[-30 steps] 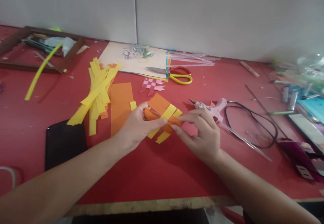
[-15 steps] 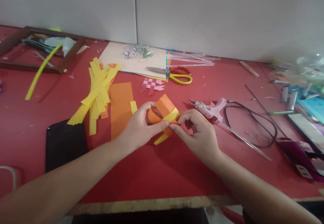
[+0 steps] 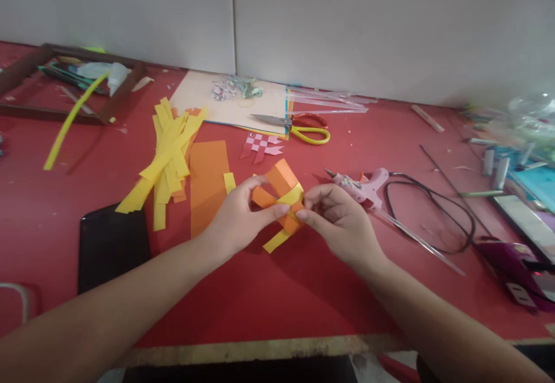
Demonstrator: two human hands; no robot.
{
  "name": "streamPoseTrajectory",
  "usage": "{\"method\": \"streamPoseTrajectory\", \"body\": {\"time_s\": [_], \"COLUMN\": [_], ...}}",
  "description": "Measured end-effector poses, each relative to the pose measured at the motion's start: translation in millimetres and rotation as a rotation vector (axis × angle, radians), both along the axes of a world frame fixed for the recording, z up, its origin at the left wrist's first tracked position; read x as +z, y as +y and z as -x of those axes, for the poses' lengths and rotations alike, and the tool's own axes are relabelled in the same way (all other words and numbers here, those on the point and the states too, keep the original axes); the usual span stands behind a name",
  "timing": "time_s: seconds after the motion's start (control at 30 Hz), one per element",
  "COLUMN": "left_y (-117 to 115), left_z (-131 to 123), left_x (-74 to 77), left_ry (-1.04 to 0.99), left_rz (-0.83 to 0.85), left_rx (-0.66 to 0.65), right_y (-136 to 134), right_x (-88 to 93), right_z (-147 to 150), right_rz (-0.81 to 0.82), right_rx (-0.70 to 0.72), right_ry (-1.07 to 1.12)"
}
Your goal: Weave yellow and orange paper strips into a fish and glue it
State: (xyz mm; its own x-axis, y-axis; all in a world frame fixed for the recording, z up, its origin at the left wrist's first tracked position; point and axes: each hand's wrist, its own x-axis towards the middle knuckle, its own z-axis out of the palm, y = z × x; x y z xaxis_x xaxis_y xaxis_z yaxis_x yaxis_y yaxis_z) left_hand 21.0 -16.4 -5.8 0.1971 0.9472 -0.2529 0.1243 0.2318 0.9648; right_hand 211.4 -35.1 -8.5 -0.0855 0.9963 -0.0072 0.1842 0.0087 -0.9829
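A small woven piece of orange and yellow paper strips (image 3: 281, 198) is held just above the red table (image 3: 269, 296) near the middle. My left hand (image 3: 238, 218) pinches its left side with thumb and fingers closed. My right hand (image 3: 340, 221) pinches its right edge, fingers curled. A yellow strip end hangs down below the piece. To the left lie a loose pile of yellow strips (image 3: 167, 157) and a flat orange sheet (image 3: 208, 178).
A pink glue gun (image 3: 362, 183) with black cord lies right of my hands. Scissors (image 3: 299, 126) rest on a stack of paper at the back, beside a small pink woven piece (image 3: 261, 145). A black phone (image 3: 113, 244) lies left. Clutter fills the right edge; a wooden frame sits back left.
The woven piece has been folded tighter and turned between my hands. My right hand's fingers went from stretched over it to a curled pinch at its right edge.
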Motion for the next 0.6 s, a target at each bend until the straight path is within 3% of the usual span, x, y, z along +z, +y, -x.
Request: {"method": "streamPoseTrajectory", "body": {"time_s": [0.43, 0.6], "left_y": [1.0, 2.3], "left_z": [-0.5, 1.4], "left_x": [1.9, 0.5], "left_ry": [-0.089, 0.0], "left_rz": [0.082, -0.019], "left_rx": [0.055, 0.037], "right_y": [2.3, 2.0], "right_x": [1.4, -1.1], "right_z": [-2.2, -2.9], "right_rz": [-0.006, -0.037], "right_rx": [0.038, 0.028], "right_ry": [0.045, -0.023]}}
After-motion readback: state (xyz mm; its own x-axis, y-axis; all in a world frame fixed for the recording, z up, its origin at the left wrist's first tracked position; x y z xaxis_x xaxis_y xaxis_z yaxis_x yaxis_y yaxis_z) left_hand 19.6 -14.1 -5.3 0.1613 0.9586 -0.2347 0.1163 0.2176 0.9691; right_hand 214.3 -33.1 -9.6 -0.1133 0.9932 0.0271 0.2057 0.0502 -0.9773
